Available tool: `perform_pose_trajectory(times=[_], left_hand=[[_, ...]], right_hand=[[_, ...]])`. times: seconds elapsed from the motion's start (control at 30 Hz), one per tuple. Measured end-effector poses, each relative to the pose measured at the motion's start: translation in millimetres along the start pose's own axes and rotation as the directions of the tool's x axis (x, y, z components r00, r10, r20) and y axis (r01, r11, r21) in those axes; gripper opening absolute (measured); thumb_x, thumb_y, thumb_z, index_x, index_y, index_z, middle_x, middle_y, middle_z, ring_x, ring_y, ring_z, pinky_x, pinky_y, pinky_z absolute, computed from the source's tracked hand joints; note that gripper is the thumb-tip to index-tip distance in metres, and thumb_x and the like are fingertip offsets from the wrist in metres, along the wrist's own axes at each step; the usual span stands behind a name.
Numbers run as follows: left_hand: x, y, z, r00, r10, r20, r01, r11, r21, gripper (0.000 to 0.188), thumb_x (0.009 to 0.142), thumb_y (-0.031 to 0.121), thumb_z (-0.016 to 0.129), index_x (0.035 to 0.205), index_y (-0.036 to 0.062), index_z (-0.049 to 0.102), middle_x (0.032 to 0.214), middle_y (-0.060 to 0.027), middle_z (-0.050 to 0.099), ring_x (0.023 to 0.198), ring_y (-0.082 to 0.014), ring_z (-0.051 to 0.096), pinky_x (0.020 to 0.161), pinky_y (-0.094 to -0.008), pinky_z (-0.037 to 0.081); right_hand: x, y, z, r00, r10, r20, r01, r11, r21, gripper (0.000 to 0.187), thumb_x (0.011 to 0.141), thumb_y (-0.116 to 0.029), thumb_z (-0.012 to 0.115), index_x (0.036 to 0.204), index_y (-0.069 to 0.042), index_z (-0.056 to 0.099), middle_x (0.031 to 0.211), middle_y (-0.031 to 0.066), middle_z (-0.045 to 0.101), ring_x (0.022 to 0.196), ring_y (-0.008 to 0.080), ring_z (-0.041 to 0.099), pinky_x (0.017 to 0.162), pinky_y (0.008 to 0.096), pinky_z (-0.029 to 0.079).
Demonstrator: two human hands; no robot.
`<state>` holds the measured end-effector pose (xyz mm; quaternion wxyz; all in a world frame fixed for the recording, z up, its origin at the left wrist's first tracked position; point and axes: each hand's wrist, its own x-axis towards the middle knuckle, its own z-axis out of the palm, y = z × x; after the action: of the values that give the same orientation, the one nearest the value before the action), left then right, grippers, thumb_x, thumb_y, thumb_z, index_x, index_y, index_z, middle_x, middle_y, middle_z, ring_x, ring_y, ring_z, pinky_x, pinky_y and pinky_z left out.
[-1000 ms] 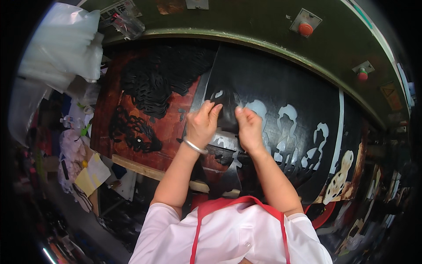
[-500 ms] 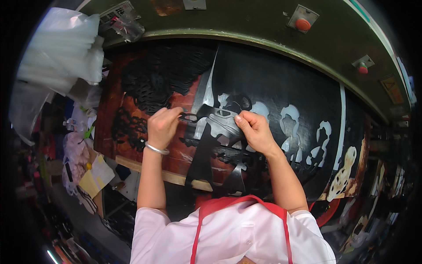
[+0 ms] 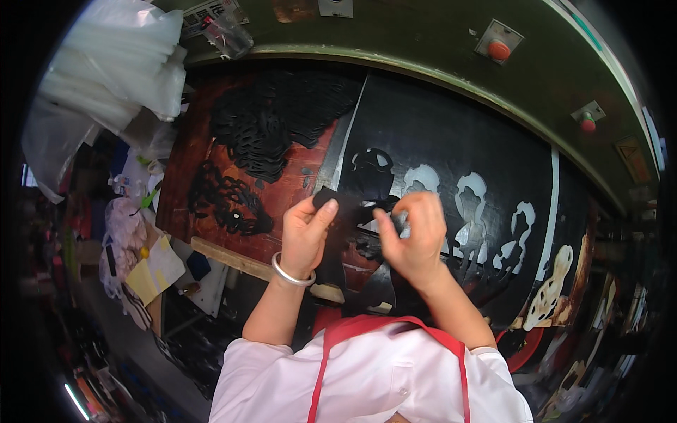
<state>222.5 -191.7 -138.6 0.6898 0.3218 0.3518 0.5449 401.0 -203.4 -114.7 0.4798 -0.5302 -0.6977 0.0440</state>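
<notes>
My left hand [image 3: 305, 236], with a silver bangle at the wrist, pinches the edge of a cut black sheet [image 3: 347, 222] between thumb and fingers. Long strips of this sheet hang toward my apron, and part of it is smeared by motion. Just right of it is my right hand [image 3: 419, 243], its fingers bent and its thumb apart from them; I see nothing held there, though blur hides the fingertips partly. Layered black cutouts [image 3: 271, 116] lie on the reddish-brown board [image 3: 289, 240] at far left, with a smaller heap of black pieces [image 3: 222, 201] nearer me.
A black sheet with pale cut-out openings [image 3: 444, 120] covers the table's right part. Beyond stands a green machine beam [image 3: 409, 42] with red buttons [image 3: 498, 50]. Clear plastic bags [image 3: 113, 63] hang at left. A pale perforated piece [image 3: 550, 289] lies at the right edge.
My left hand has come nearer me and to the right, bringing the black sheet with it. The right hand has drawn back from the sheet's edge, its thumb and fingers spreading. The view has shifted slightly.
</notes>
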Motion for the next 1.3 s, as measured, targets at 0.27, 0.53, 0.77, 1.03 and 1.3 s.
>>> perform_pose_trajectory(times=[0.27,0.53,0.77,1.03,1.3], left_hand=[[-6,-10,14,0.954,-0.227,0.198,0.251,0.962,-0.107,0.019,0.095,0.011,0.056,0.103,-0.0037,0.066,0.097,-0.0069,0.067,0.088,-0.0122,0.062,0.081,-0.0268,0.050],[-5,-25,18,0.939,-0.246,0.238,0.276,0.956,-0.101,0.021,0.098,0.013,0.052,0.108,-0.0014,0.064,0.103,-0.0073,0.066,0.093,-0.0143,0.062,0.085,-0.0314,0.051],[21,8,3,0.982,0.007,-0.186,-0.036,0.988,-0.153,0.021,0.098,0.015,0.052,0.083,0.0044,0.061,0.087,-0.0082,0.065,0.076,-0.0168,0.062,0.071,-0.0297,0.051],[10,4,0,0.985,-0.168,0.030,0.169,0.984,-0.050,0.018,0.097,0.017,0.055,0.099,0.0024,0.065,0.091,-0.0064,0.067,0.081,-0.0135,0.062,0.075,-0.0280,0.049],[5,-15,23,0.946,-0.265,0.186,0.264,0.964,0.032,0.019,0.097,0.010,0.054,0.106,-0.0038,0.063,0.097,-0.0060,0.066,0.085,-0.0103,0.060,0.076,-0.0227,0.049]], right_hand=[[-24,-3,9,0.983,0.075,0.166,-0.103,0.981,0.164,0.038,0.071,-0.020,0.080,0.079,0.000,0.048,0.073,0.0144,0.049,0.059,0.0317,0.052,0.049,0.0380,0.043],[-28,22,1,0.939,0.023,0.342,-0.167,0.903,0.397,0.018,0.088,-0.010,0.060,0.081,0.000,0.047,0.073,0.0153,0.047,0.063,0.0337,0.050,0.056,0.0392,0.042],[-40,45,-15,0.927,0.317,0.202,-0.376,0.807,0.455,0.017,0.092,-0.007,0.053,0.077,0.000,0.054,0.067,0.0117,0.054,0.054,0.0288,0.053,0.053,0.0367,0.043],[-31,14,-8,0.941,0.129,0.312,-0.230,0.922,0.311,0.013,0.085,-0.007,0.064,0.078,0.000,0.054,0.067,0.0125,0.054,0.056,0.0293,0.056,0.051,0.0370,0.044],[-23,2,12,0.911,0.296,0.286,-0.377,0.879,0.292,0.027,0.088,-0.021,0.066,0.074,-0.002,0.053,0.057,0.0102,0.052,0.046,0.0254,0.052,0.043,0.0356,0.041]])
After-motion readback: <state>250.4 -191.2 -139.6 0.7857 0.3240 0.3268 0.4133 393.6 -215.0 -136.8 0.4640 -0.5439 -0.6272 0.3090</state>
